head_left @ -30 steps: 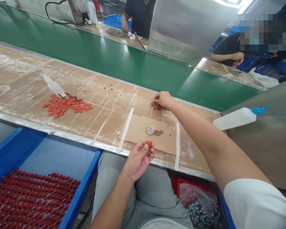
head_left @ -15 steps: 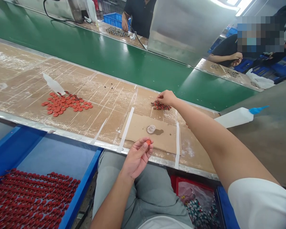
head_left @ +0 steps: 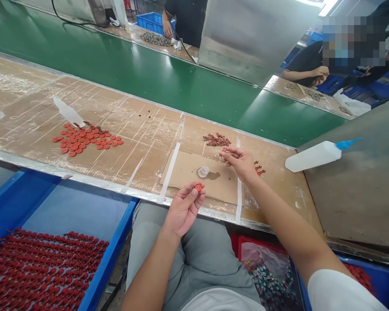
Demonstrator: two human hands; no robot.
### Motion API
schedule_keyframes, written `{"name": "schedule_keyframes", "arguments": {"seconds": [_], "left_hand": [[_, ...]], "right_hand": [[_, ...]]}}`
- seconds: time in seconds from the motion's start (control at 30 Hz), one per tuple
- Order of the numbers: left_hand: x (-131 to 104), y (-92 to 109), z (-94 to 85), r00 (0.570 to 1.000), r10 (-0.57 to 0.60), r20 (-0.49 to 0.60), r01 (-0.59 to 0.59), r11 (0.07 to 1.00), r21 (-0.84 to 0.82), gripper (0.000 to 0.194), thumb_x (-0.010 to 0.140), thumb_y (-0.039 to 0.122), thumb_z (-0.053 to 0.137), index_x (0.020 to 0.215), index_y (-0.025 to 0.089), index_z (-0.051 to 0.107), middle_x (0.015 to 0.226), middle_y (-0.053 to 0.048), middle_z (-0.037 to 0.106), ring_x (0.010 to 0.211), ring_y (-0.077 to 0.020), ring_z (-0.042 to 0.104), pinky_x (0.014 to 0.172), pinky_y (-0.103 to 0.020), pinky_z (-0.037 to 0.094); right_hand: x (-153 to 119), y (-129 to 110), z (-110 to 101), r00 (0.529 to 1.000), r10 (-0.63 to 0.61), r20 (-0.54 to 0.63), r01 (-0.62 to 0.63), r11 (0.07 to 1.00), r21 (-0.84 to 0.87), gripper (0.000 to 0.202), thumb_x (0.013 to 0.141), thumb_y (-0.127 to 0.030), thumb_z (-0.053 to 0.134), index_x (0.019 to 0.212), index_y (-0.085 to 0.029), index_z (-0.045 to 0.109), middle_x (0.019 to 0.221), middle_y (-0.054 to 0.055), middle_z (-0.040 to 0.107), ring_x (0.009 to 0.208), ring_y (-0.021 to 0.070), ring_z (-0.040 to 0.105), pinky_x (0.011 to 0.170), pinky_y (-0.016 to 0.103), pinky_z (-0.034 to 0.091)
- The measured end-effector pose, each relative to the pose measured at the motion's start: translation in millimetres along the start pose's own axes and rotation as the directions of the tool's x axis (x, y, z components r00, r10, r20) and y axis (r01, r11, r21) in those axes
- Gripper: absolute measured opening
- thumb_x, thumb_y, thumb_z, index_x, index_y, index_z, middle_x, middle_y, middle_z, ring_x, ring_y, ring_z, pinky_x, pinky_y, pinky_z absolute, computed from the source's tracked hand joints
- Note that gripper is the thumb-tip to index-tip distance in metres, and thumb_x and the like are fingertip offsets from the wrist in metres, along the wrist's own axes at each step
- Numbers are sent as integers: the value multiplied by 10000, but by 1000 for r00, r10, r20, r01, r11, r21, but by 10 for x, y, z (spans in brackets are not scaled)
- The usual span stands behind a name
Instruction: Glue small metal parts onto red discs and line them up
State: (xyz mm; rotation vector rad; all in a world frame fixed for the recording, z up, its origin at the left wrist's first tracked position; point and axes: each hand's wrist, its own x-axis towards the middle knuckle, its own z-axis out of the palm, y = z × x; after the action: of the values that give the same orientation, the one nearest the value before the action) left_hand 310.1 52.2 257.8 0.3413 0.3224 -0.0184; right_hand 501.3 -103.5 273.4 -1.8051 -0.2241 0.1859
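Between thumb and fingers of my left hand is a small round orange-red disc, held over the table's front edge. My right hand is pinched on a small red-tipped part, above the cardboard sheet's right side. Just behind it lies a pile of small red-and-dark parts. A small clear cup stands on the taped-down cardboard sheet, beside a dark wet patch. Several more dark-and-red parts lie right of my right hand.
Orange discs are spread at left beside a white bottle. Another white bottle with a blue tip is at right. A blue bin holds rows of red pieces. Beyond the green belt, other people sit at work.
My right hand has come back from the pile toward the cardboard with a small part in its fingertips. The left hand keeps its disc almost in place.
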Motion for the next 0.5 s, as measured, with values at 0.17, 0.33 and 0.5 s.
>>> {"name": "schedule_keyframes", "arguments": {"seconds": [0.17,0.33,0.5], "left_hand": [[32,-29,14,999,15,-46,-15,1000,3,205,757,152,718,961,171,705,972,-41,728,801,-72,689,773,-154,559],[47,-41,21,998,29,-52,-28,1000,5,206,755,151,718,960,168,703,974,-43,728,794,-73,691,768,-153,561],[44,-36,14,999,34,-28,-34,999,15,195,768,150,708,962,160,705,977,-48,727,812,-72,689,779,-147,555]], "right_hand": [[-380,-79,206,993,-110,-40,110,994,5,402,683,-448,756,988,-190,715,844,52,743,678,150,670,628,291,567],[-535,-66,402,969,-241,-45,235,966,-103,313,749,-436,702,968,-215,735,934,54,752,779,186,696,734,338,575],[-539,16,435,912,-404,-73,370,885,-283,235,772,-392,689,933,-230,745,917,62,754,732,188,688,684,337,560]]}}
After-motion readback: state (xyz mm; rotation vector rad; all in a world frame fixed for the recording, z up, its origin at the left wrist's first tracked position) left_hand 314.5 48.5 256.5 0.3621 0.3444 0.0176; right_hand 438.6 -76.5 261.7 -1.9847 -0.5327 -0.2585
